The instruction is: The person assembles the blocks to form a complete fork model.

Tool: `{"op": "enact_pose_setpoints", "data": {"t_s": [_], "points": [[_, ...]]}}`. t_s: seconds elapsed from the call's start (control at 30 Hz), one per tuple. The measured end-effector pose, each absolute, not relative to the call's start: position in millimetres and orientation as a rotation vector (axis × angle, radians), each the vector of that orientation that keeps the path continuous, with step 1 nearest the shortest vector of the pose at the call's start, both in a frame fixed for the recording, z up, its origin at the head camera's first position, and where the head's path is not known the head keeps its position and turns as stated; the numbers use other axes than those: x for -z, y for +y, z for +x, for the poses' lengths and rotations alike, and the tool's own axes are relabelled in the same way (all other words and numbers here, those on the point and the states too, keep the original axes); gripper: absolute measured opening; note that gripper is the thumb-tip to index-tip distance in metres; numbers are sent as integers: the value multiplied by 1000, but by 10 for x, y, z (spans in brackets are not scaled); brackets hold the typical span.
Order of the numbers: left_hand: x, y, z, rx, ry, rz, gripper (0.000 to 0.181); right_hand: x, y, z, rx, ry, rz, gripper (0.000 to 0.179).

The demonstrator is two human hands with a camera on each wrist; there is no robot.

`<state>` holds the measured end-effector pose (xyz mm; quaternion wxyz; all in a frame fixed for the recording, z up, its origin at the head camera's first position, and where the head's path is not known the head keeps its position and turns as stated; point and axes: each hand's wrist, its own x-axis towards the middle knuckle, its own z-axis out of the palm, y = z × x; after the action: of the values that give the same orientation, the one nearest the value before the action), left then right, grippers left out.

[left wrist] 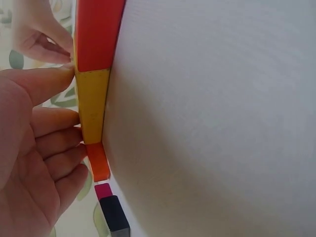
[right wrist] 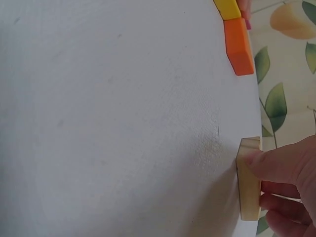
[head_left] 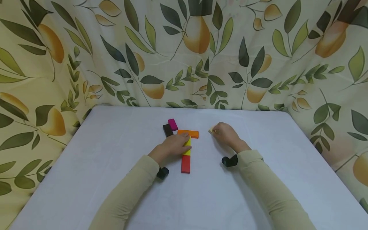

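My left hand [head_left: 173, 145] rests on top of the yellow block [head_left: 187, 150], its fingertips reaching the orange block [head_left: 193, 134]. In the left wrist view its fingers [left wrist: 61, 137] lie fairly straight along the row. The red block [head_left: 185, 164] joins the near end of the yellow one; the orange one lies crosswise at the far end. To the right, my right hand [head_left: 227, 135] pinches a plain wooden block [right wrist: 249, 192] between thumb and fingers, close over the white table. A gap separates this block from the orange one.
Beyond my left hand lie a black block [head_left: 167, 130] and a magenta block [head_left: 172, 124], side by side. Black wrist cameras [head_left: 229, 160] hang by both cuffs. A curtain with a fruit and leaf print [head_left: 178, 64] stands behind the white table [head_left: 86, 179].
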<state>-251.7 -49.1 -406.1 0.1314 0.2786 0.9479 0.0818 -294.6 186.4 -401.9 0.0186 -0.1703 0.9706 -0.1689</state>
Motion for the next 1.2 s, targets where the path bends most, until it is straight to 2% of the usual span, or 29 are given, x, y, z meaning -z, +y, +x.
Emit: {"op": "enact_pose_setpoints", "data": {"t_s": [1.2], "points": [[4042, -477, -2501, -207, 2745, 784, 59, 4028, 1612, -3044, 553, 2966, -556, 17]]}}
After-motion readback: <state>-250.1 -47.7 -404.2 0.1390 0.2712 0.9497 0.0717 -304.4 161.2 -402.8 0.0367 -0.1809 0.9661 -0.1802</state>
